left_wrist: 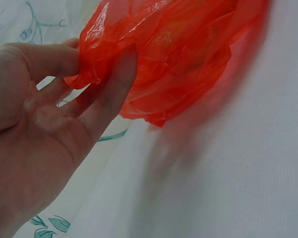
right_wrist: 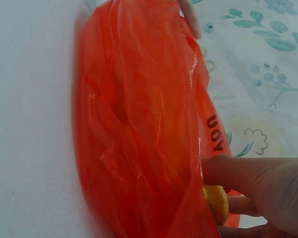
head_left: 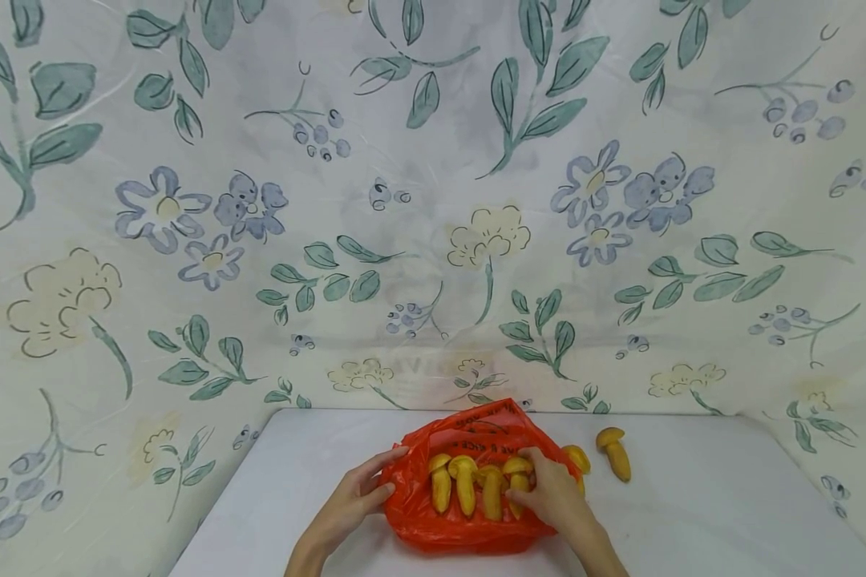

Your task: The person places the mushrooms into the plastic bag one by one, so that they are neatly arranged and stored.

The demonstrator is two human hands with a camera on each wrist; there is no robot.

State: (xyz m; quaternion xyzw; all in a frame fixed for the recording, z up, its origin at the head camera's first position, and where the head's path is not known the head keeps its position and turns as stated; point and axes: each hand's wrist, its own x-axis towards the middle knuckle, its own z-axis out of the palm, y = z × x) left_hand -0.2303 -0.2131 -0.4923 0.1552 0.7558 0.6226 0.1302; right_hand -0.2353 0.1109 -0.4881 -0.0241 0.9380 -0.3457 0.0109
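A red plastic bag (head_left: 433,538) with dark lettering lies with its mouth spread open. Inside it, several yellow-brown mushrooms (head_left: 465,485) stand side by side, caps toward the back. My left hand (head_left: 346,498) pinches the bag's left edge; in the left wrist view the thumb and fingers (left_wrist: 111,87) have the thin plastic between them. At the right end of the row, my right hand (head_left: 559,495) reaches into the bag and grips a mushroom (head_left: 518,479). The right wrist view shows a bit of that yellow mushroom (right_wrist: 217,204) by the fingers, mostly hidden behind the plastic.
One more mushroom (head_left: 615,455) lies on the white table (head_left: 678,513) right of the bag. Another mushroom (head_left: 576,458) sits by the bag's right edge, partly behind my right hand. A floral-patterned sheet (head_left: 433,200) hangs behind and beside the table.
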